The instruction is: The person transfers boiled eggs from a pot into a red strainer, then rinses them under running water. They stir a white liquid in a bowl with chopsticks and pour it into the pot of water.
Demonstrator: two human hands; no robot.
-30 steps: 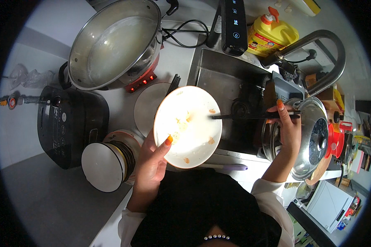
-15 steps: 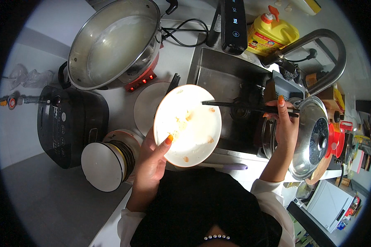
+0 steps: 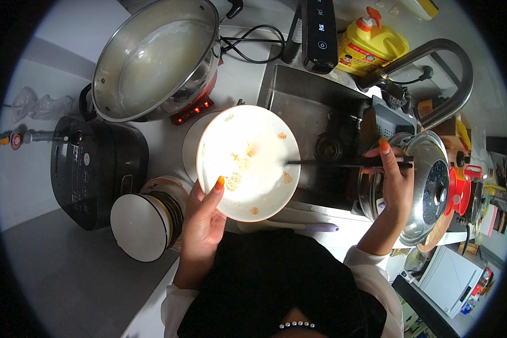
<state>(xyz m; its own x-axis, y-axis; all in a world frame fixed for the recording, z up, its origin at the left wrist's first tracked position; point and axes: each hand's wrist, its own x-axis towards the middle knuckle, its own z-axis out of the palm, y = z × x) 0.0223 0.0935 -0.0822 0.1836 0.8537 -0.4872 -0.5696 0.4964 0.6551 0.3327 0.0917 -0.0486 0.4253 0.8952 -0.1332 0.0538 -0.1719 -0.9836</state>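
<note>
L hand (image 3: 205, 217): I see it gripping the white plate (image 3: 248, 163) at its lower-left rim, thumb w/ orange nail on the inner face, fingers hidden underneath.
Plate: held tilted, face toward cam, above the table edge & left side of the sink (image 3: 315, 121); a few food scraps & orange smears on it.
R hand (image 3: 394, 180): closed around dark chopsticks (image 3: 343, 164), held approx. horizontal; tips reach the plate's right rim. Can't tell if tips touch the surface.
Sink: steel basin, drain visible right of plate; curved tap (image 3: 434, 73) arcs over its right side.
Behind sink: yellow detergent bottle (image 3: 372, 48), black flat device (image 3: 320, 34) upright beside it.
Right of sink: steel pot w/ glass lid (image 3: 428, 186), just beside R hand; red item further right.
Left on table: big steel pot (image 3: 155, 59) w/ cloudy liquid on a cooker w/ red display; black rice cooker (image 3: 93, 163) below it; stack of bowls (image 3: 143, 222) lying on its side, near L wrist.
Under plate: another white dish (image 3: 192, 149), partly hidden.
</note>
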